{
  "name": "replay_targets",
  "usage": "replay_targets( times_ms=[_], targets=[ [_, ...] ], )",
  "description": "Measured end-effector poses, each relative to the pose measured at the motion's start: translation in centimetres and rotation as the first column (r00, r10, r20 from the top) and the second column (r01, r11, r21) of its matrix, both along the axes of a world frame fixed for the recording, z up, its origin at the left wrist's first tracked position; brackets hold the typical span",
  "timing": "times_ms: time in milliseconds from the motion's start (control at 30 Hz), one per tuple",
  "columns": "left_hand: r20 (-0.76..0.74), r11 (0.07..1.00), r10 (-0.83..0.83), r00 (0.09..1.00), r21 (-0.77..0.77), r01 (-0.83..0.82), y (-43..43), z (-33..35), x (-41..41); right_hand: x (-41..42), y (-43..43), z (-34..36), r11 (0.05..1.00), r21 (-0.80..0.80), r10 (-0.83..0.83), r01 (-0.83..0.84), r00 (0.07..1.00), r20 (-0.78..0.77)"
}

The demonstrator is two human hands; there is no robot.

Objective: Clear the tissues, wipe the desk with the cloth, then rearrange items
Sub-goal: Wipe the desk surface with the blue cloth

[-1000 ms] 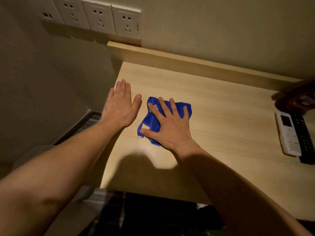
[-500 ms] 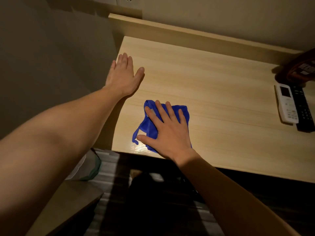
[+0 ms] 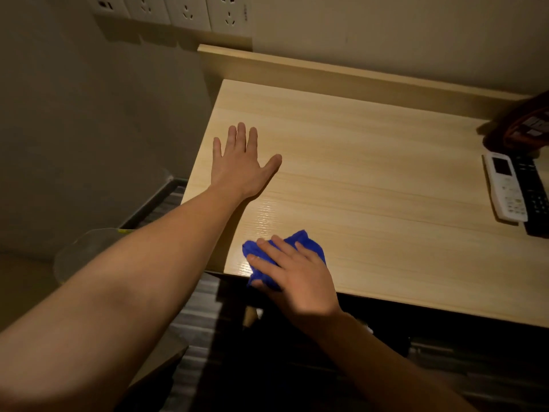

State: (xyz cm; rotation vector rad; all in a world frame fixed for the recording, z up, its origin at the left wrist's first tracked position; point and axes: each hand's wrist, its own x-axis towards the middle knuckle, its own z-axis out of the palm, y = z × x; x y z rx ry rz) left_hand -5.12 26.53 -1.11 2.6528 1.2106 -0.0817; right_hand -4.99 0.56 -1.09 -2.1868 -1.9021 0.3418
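Note:
A crumpled blue cloth (image 3: 309,243) lies at the front edge of the light wooden desk (image 3: 371,173), near its left corner. My right hand (image 3: 297,278) presses down on it with the fingers spread, covering most of it, and part of the cloth hangs over the edge. A wet sheen shows on the wood just beyond the cloth. Flat on the desk near the left edge rests my left hand (image 3: 240,165), palm down, fingers apart, holding nothing. No tissues are in view.
A white remote (image 3: 505,187) and a black remote (image 3: 533,194) lie side by side at the right edge. A dark reddish packet (image 3: 525,126) sits behind them. Wall sockets (image 3: 184,10) are above the back ledge. A clear-lined bin (image 3: 86,251) stands on the floor at the left.
My right hand has dragged the blue cloth toward me, from mid-desk to the front edge. My left hand has stayed flat near the left edge and slid slightly onto the desk.

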Motion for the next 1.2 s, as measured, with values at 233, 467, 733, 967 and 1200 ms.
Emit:
replay_targets(
  times_ms=[233, 467, 733, 967, 1200],
  targets=[
    [-0.025, 1.0, 0.003, 1.0, 0.028, -0.002, 0.1, -0.5, 0.2, 3.8, 0.2, 3.2, 0.931, 0.25, -0.055, 0.264, 0.783, -0.62],
    [-0.032, 1.0, 0.008, 0.999, 0.025, -0.007, 0.2, -0.4, 0.4, 17.8, 10.6, 6.0, 0.843, 0.274, -0.342, 0.463, 0.854, -0.392],
    [-0.055, 1.0, 0.015, 0.998, 0.012, -0.014, 0.1, 0.0, 0.5, 26.3, 20.4, 2.6, 0.947, 0.081, -0.313, 0.311, 0.95, 0.007],
    [-0.061, 1.0, 0.028, 0.998, 0.01, -0.027, 0.0, 0.0, 0.7, 25.9, 19.4, 1.1, 0.958, -0.126, -0.235, 0.256, 0.959, 0.158],
    [-0.07, 0.999, 0.03, 0.997, 0.026, -0.028, -0.2, 0.1, 0.8, 22.5, 14.8, 1.5, 0.953, -0.152, -0.237, 0.261, 0.958, 0.161]
  ],
)
